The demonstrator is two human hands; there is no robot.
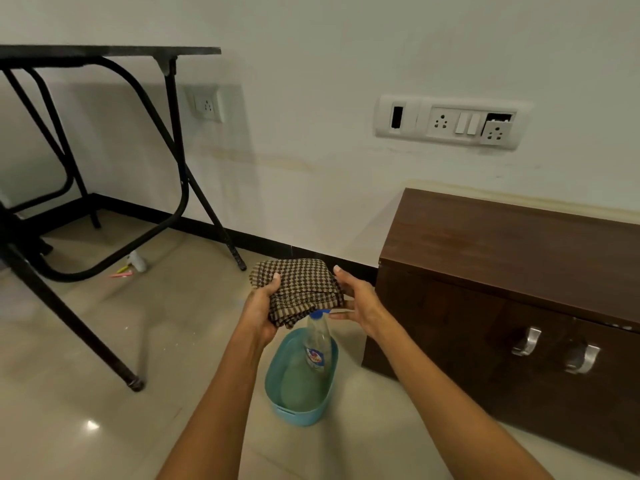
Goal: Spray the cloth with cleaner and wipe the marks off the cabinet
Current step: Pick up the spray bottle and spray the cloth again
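Observation:
A folded brown checked cloth point(298, 285) is held up in front of me. My left hand point(260, 310) grips its left edge, thumb on top. At the cloth's right edge my right hand point(358, 299) has its fingers spread against it, and its lower fingers reach toward the blue cap of the bottle. Directly under the cloth a clear cleaner bottle point(317, 344) with a blue cap leans in a blue plastic tub point(277, 393) on the floor. To the right, a dark brown wooden cabinet point(502, 258) with two metal handles stands against the wall.
A black folding table point(104, 51) with metal legs stands at the left. Small items, a white tube and pink pens point(130, 266), lie under it. White socket panels point(446, 121) sit on the wall above the cabinet. The floor is glossy beige tile.

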